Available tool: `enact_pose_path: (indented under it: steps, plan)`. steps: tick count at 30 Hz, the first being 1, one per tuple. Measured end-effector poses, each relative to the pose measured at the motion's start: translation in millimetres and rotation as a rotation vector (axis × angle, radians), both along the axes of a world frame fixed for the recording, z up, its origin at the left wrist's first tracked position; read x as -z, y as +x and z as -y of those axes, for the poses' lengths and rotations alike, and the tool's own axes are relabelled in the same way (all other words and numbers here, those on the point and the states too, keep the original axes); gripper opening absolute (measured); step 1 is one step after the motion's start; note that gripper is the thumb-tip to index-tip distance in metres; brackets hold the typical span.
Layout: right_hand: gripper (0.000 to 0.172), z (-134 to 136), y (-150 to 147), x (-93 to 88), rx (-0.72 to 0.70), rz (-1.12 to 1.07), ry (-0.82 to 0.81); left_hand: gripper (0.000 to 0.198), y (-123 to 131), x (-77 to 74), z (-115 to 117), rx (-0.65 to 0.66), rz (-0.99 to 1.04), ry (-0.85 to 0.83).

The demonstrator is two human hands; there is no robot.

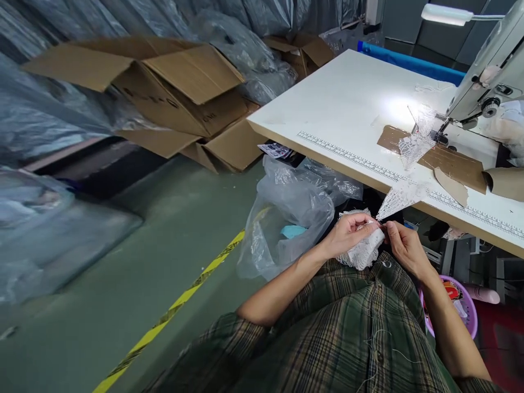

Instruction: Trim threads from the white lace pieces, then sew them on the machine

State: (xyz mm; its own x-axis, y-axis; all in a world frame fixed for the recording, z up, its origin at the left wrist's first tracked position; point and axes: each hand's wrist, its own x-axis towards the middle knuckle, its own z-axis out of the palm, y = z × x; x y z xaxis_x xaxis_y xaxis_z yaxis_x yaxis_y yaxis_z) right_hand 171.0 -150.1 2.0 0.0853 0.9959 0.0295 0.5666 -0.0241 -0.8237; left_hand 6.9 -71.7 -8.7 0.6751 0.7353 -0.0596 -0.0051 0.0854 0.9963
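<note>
My left hand [350,233] is closed around a bundle of white lace trim [362,252], held in my lap over a plaid garment [347,327]. My right hand [403,245] pinches the same lace at its upper end, fingers pressed together. From there a lace strip [399,197] runs up over the table edge to the sewing machine [487,82] at the right, passing across a brown cardboard piece [450,161].
A white table [347,103] with a printed ruler along its front edge stands ahead. Clear plastic bags [295,213] lie on the floor beside my knee. Open cardboard boxes [176,93] sit at left. Yellow floor tape [180,305] crosses the floor. A purple basket [460,305] sits at right.
</note>
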Motion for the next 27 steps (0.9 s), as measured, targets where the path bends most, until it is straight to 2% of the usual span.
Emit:
enact_pose_path:
  steps: [9, 19, 27]
  plan:
    - [0.056, -4.9, -6.5, 10.4, 0.047, -0.108, -0.04, 0.033, -2.1, -4.5, -2.9, -0.026, 0.03, 0.039]
    - [0.057, -10.0, -11.2, 10.5, 0.075, -0.093, -0.031, 0.031, -0.8, -4.4, -5.2, -0.054, 0.045, 0.0]
    - [0.055, -8.9, -14.0, 8.2, 0.041, -0.12, -0.04, 0.026, -1.5, -5.9, -7.0, -0.049, 0.065, -0.024]
